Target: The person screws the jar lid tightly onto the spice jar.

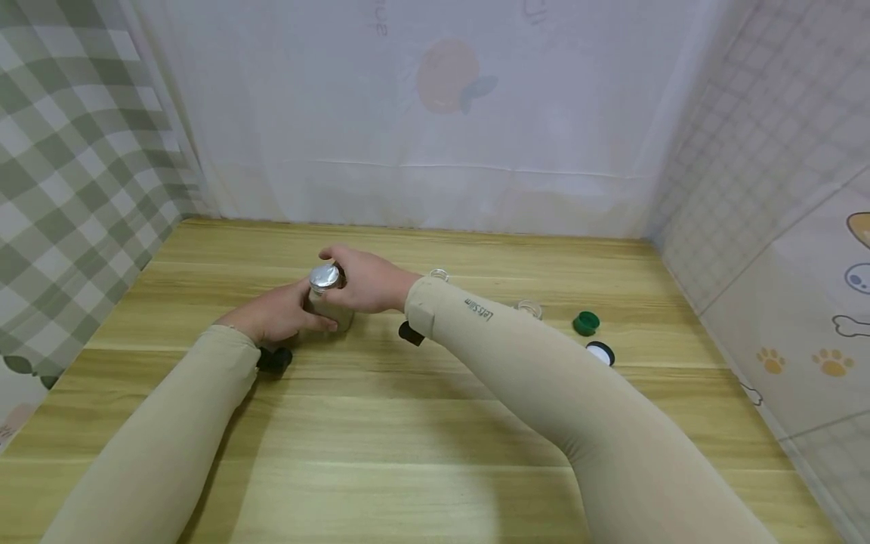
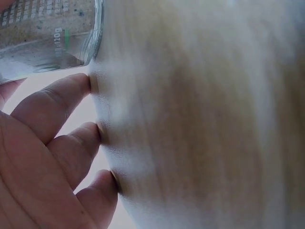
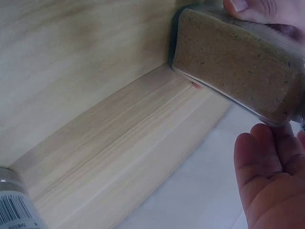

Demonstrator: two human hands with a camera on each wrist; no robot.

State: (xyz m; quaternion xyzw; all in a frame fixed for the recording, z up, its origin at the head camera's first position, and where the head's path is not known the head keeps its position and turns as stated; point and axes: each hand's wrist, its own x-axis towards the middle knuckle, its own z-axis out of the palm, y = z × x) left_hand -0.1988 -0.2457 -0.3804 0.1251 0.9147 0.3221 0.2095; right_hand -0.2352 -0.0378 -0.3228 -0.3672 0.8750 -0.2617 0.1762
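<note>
A squarish glass jar of speckled brown seasoning (image 3: 233,67) has a shiny silver top (image 1: 325,277). My left hand (image 1: 280,311) grips its lower body, thumb in front. The left wrist view shows other left fingers (image 2: 74,148) with their tips against the table and a printed part of the jar (image 2: 57,36) above them. My right hand (image 1: 367,281) reaches round the jar's neck, its thumb low and a finger raised behind the silver top. Some right fingers (image 3: 267,157) curl below the jar's neck end in the right wrist view. A dark patch beside the silver top is unclear.
To the right lie a green cap (image 1: 586,323) and a black-rimmed white lid (image 1: 601,353). Two clear round rims (image 1: 439,273) show partly behind the right sleeve. A barcoded container (image 3: 19,207) stands at the right wrist view's edge. Hanging cloth surrounds the wooden table (image 1: 367,453).
</note>
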